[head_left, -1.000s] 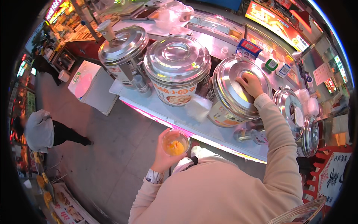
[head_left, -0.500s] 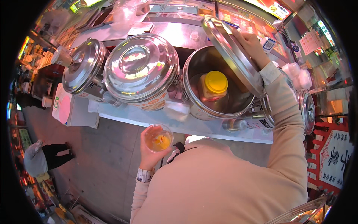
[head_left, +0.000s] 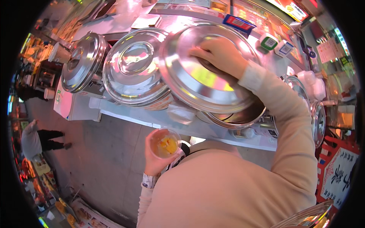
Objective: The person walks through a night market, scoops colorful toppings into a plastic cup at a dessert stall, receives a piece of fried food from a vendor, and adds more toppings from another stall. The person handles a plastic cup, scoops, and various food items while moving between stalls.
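Note:
My left hand is wrapped round a clear plastic cup with yellow-orange pieces in the bottom, held in front of the counter. With my right hand I grip a large round steel lid near its middle; the fingers curl over the handle, which is mostly hidden. The lid hangs tilted over a steel pot and covers most of its mouth. Only the near rim and a dark strip of the inside show. The lid's left edge overlaps the neighbouring pot's lid in view.
A smaller lidded steel pot stands at the left, above a white box. White containers and small code stands are at the right. A person stands on the floor far left.
My right hand has swung the lid left and down from its steep tilt over the pot. The yellow-capped jar inside is now hidden. The cup stays in my left hand.

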Available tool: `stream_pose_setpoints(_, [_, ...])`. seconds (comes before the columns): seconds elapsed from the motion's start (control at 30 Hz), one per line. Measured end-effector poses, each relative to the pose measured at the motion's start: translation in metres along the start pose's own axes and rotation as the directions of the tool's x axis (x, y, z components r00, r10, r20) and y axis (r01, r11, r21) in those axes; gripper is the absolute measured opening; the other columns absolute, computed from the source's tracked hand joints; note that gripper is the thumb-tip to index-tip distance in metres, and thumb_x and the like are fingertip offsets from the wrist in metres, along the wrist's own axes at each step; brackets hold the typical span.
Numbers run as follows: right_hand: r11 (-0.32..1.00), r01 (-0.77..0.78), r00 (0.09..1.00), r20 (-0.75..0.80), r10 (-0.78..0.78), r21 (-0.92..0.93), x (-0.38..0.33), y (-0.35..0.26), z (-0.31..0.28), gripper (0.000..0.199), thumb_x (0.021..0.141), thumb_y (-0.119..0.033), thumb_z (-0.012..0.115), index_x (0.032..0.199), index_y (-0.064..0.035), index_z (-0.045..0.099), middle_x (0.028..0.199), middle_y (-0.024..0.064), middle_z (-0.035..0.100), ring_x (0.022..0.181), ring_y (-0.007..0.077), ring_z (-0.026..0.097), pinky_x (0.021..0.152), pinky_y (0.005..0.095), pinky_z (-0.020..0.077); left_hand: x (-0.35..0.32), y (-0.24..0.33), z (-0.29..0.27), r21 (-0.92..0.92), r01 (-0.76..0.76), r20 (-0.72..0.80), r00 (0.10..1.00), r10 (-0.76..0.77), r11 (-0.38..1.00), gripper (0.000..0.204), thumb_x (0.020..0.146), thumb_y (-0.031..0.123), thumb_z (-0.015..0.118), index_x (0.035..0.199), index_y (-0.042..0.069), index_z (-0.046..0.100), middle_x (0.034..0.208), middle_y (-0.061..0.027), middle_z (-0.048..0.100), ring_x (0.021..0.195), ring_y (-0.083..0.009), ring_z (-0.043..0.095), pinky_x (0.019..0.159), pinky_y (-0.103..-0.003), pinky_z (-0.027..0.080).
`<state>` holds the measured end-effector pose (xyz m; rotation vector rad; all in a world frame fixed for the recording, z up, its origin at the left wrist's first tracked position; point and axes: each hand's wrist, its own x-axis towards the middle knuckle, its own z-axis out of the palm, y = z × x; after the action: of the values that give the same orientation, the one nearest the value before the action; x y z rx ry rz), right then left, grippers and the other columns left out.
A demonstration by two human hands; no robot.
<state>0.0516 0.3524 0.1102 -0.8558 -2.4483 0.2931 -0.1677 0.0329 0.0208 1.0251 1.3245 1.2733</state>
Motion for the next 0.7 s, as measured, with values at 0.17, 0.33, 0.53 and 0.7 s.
stream_pose_setpoints(0.17, [0.967,-0.229,0.971,0.049,0.235,-0.108,-0.077,0.010,-0.006,0.057,0.093,-0.052,0.067,0.065,-0.0025,0.066,0.062,0.0173,0.057,0.057,0.0371,0.056,0.056,0.0471,0.0431,-0.008,-0.020,-0.011,-0.064,-0.006,-0.034,0.999,0.004,0.998,0.097,0.064,0.001,0.092,0.145,0.006,0.038,0.139,-0.0130,0.055,0.130,-0.0258,0.054,0.111,-0.042,0.044])
stream_pose_setpoints(0.33, [0.970,-0.236,0.971,-0.050,0.233,-0.064,-0.113,0.023,0.006,0.050,0.090,-0.047,0.073,0.063,-0.0051,0.067,0.060,0.0164,0.056,0.054,0.0341,0.054,0.053,0.0450,0.0418,0.009,-0.026,-0.021,-0.076,-0.055,0.018,0.998,0.057,0.996,0.097,0.065,0.001,0.092,0.145,0.006,0.038,0.139,-0.0132,0.054,0.131,-0.0259,0.054,0.112,-0.042,0.043])
stream_pose_setpoints(0.53, [0.966,-0.248,0.968,0.012,0.249,-0.069,-0.111,0.028,0.011,0.046,0.091,-0.043,0.072,0.065,-0.0054,0.069,0.061,0.0140,0.058,0.056,0.0331,0.057,0.054,0.0443,0.0440,0.043,-0.021,-0.035,-0.083,-0.078,0.175,0.980,0.092,0.993,0.099,0.065,0.003,0.093,0.146,0.006,0.038,0.139,-0.0133,0.055,0.132,-0.0261,0.053,0.112,-0.042,0.042])
stream_pose_setpoints(0.7, [0.917,-0.308,0.921,0.162,0.354,-0.252,-0.091,0.010,-0.001,0.036,0.092,-0.036,0.073,0.074,-0.0052,0.068,0.074,0.0133,0.063,0.070,0.0323,0.062,0.065,0.0441,0.0476,0.058,-0.020,-0.068,-0.169,-0.009,0.295,0.954,0.060,0.986,0.102,0.064,0.006,0.095,0.148,0.008,0.036,0.141,-0.0126,0.054,0.134,-0.0260,0.051,0.113,-0.042,0.041])
